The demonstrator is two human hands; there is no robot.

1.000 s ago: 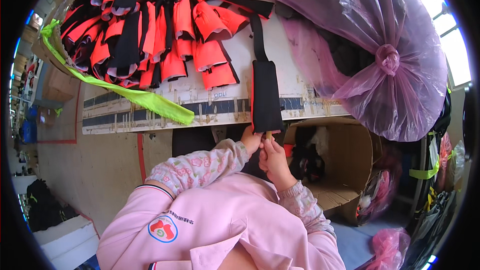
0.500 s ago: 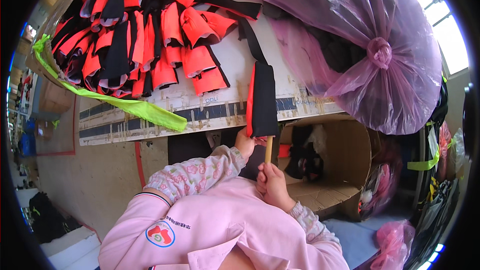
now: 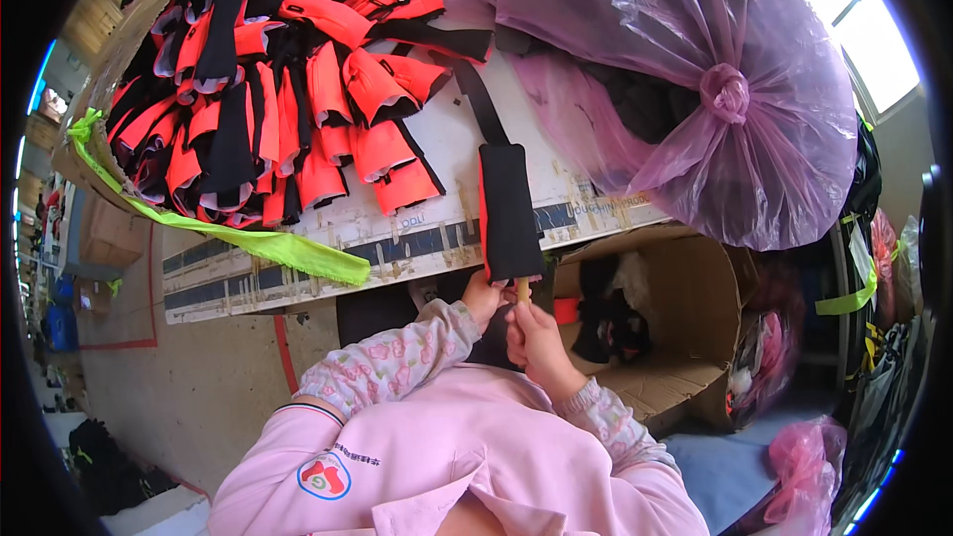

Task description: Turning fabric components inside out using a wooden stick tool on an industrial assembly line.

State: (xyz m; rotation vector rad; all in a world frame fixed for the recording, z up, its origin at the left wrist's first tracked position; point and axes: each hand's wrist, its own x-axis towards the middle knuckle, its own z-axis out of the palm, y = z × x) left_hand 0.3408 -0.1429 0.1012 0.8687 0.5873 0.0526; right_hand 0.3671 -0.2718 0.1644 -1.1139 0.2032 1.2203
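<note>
A black and orange padded fabric sleeve (image 3: 511, 213) lies over the table's front edge, with a black strap (image 3: 482, 107) running away from its far end. My left hand (image 3: 482, 300) is closed on the sleeve's near end, its fingertips partly hidden beneath the cloth. In my right hand (image 3: 539, 342) is a pale yellow stick (image 3: 523, 288), gripped in a closed fist. Only a short length of the stick shows between that fist and the sleeve's near opening; its upper part is hidden inside the sleeve.
Many similar orange and black pieces (image 3: 328, 89) are heaped on the white table (image 3: 417, 228) at left. Neon green tape (image 3: 288, 250) runs along the heap. A knotted purple plastic bag (image 3: 685, 89) bulges at right, above an open cardboard box (image 3: 685, 337) holding dark items.
My right hand has come up closer to the sleeve, and less of the stick shows below it. My left hand keeps its grip on the sleeve's end. The whole view has shifted slightly.
</note>
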